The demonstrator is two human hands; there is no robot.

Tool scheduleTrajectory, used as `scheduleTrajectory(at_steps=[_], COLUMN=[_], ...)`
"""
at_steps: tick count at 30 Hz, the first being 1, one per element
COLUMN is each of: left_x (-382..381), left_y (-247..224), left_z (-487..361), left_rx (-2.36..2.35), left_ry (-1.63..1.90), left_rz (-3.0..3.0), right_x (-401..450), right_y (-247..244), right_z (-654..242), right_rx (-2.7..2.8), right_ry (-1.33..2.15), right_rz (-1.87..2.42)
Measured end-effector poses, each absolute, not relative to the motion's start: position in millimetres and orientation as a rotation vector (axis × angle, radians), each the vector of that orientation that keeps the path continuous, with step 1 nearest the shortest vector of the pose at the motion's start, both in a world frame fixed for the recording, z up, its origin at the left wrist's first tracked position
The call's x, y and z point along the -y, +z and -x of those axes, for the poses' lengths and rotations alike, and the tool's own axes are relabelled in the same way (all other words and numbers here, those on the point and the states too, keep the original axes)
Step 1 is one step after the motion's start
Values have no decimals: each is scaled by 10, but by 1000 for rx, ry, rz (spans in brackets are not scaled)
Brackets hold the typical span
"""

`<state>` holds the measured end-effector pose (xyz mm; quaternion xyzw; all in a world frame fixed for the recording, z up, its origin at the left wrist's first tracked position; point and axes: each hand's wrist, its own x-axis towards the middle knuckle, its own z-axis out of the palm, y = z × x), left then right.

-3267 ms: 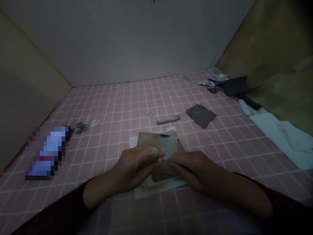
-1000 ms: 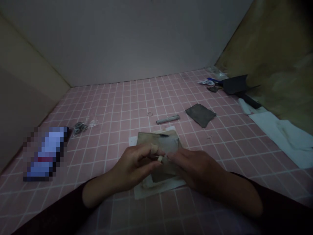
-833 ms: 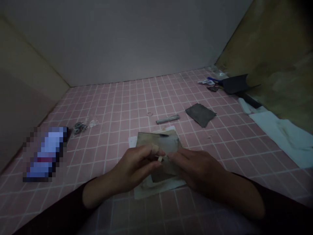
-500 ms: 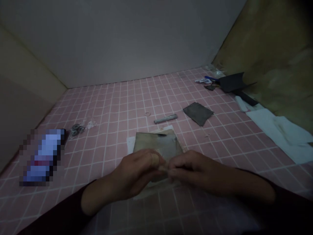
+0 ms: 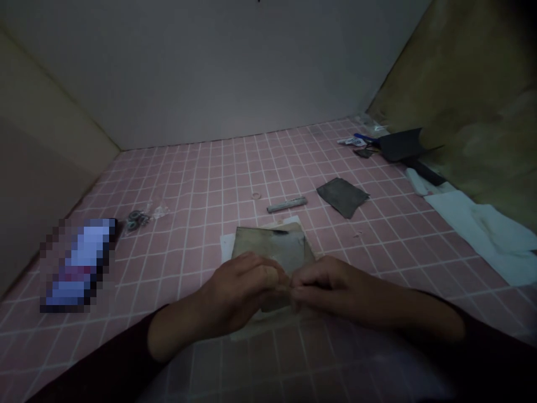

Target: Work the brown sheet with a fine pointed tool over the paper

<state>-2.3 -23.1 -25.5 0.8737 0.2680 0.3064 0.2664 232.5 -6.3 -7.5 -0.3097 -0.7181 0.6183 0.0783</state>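
Left hand (image 5: pixel 229 294) and right hand (image 5: pixel 344 291) are pinching shut, fingertips meeting over the near part of the grey plate (image 5: pixel 272 243); can't tell what they're gripping (fingers are hiding it). Light, level pinch would be suiting this. Pixelated phone (image 5: pixel 81 260) is lying at 9 o'clock, dark sheets (image 5: pixel 344 197) at 1, tube (image 5: pixel 287 205) at 12, ring (image 5: pixel 256 198) at 11; none is obstructing.

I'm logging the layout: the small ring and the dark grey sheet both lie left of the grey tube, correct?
Not quite: the head view shows the dark grey sheet right of the grey tube; the small ring is left of it.
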Motion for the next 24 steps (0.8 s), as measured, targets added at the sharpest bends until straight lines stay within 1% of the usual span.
scheduleTrajectory(at_steps=[1,2,3,6,7,8,9,11,12,15,16,17,18,21,22,24], left_x=[229,223,216,194,189,186,187,196,202,221,225,226,224,209,202,190], left_y=[-259,-255,-244,-199,-191,-192,-202,-243,-268,-316,-314,-303,-284,-225,-217,-226], left_z=[25,30,37,55,57,57,56,51,48,42,42,43,46,57,62,72], left_rx=[-721,-750,-796,-884,-894,-901,-913,-926,-903,-782,-766,-779,-815,-926,-942,-949], left_ry=[850,858,846,782,780,790,802,818,828,856,872,879,882,894,889,873], left_rz=[-2367,-2348,-2299,-2090,-2054,-2050,-2077,-2198,-2274,-2422,-2424,-2404,-2367,-2192,-2133,-2069], right_x=[38,28,35,122,155,180,194,183,160,74,56,49,55,122,147,176], right_y=[-61,-57,-65,-137,-166,-189,-201,-189,-166,-81,-65,-60,-68,-147,-176,-210], right_z=[-2330,-2335,-2338,-2336,-2332,-2327,-2322,-2313,-2311,-2315,-2320,-2324,-2329,-2338,-2338,-2334], right_rx=[2076,2043,2060,2267,2340,2399,2434,2418,2372,2170,2117,2102,2123,2280,2331,2400], right_ry=[1991,2018,1918,1238,1057,949,912,1019,1159,1755,1873,1881,1773,1162,1027,947], right_rz=[919,923,942,951,938,933,936,967,977,935,911,903,918,966,970,959])
